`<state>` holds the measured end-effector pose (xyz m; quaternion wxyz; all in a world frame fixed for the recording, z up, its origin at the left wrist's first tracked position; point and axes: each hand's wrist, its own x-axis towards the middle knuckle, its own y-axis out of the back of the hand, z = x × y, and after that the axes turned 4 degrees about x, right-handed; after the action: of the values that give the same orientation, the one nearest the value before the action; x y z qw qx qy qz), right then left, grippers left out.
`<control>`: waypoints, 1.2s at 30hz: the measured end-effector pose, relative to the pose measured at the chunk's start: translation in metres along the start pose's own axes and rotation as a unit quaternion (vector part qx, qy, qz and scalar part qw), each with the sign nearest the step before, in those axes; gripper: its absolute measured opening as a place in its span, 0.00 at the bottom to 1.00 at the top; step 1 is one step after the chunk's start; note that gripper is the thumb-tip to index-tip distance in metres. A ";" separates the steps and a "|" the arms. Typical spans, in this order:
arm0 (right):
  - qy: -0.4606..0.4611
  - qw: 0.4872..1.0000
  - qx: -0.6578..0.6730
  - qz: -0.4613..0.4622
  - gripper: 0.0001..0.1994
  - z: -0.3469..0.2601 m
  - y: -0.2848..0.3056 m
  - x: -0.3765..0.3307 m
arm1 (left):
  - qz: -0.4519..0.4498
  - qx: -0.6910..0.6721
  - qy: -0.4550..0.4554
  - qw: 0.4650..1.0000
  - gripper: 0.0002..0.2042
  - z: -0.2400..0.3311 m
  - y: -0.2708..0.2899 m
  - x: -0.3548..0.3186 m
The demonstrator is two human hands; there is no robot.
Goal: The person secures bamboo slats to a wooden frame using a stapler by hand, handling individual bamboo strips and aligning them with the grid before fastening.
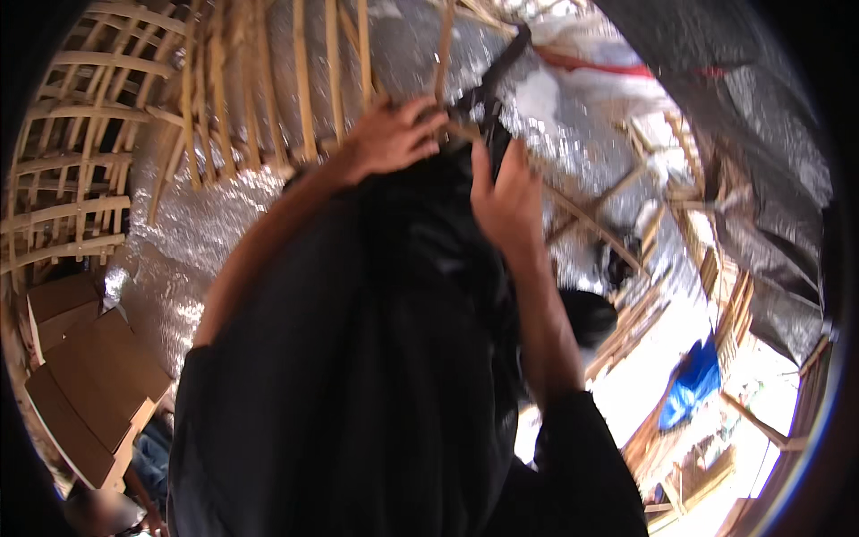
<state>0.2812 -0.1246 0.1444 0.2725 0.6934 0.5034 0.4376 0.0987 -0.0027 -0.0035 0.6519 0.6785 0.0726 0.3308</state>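
Note:
My left hand point(394, 139) reaches forward at the upper middle, its fingers bent and apart. Beside its fingertips is a thin upright bamboo strip point(445, 54). My right hand point(510, 201) is a little to the right, thumb and fingers stretched out with a gap between them. A dark strap-like piece point(506, 64) rises ahead of that gap; whether I touch it is unclear. Between and below both hands lies shiny black material point(447, 237), which merges with my dark clothing. Blur hides the exact contact at the fingertips.
Pale bamboo slats point(304, 80) stand before silver sheeting point(206, 237). A bamboo lattice point(80, 161) curves at left, above brown cardboard point(94, 380). Another person point(98, 512) is at lower left. Dark tarp point(761, 179), crossed bamboo poles point(595, 219) and a blue sheet point(693, 385) are on the right.

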 end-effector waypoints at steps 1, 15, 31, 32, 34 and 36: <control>-0.094 0.991 0.085 -0.044 0.18 -0.008 0.010 0.023 | -0.002 -0.010 -0.001 1.000 0.27 -0.003 0.002 -0.003; -0.097 0.991 0.000 -0.091 0.25 0.149 -0.068 -0.015 | -0.004 -0.050 0.044 0.998 0.28 0.015 0.000 0.009; -0.471 0.816 0.255 -0.218 0.11 0.116 -0.047 -0.014 | -0.077 -0.078 0.201 0.973 0.26 0.068 -0.015 0.028; -0.479 0.813 0.253 -0.215 0.13 0.116 -0.047 -0.014 | -0.078 -0.082 0.214 0.970 0.26 0.071 -0.019 0.029; -0.488 0.808 0.252 -0.212 0.14 0.123 -0.048 -0.011 | -0.082 -0.085 0.226 0.967 0.27 0.074 -0.025 0.038; -0.481 0.822 0.248 -0.180 0.15 0.130 -0.051 -0.009 | -0.038 -0.101 0.242 0.964 0.28 0.076 -0.030 0.047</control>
<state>0.3716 -0.1068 0.0385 0.3730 0.7570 0.5157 -0.1477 0.1866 -0.0372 -0.0099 0.6920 0.5055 0.2203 0.4660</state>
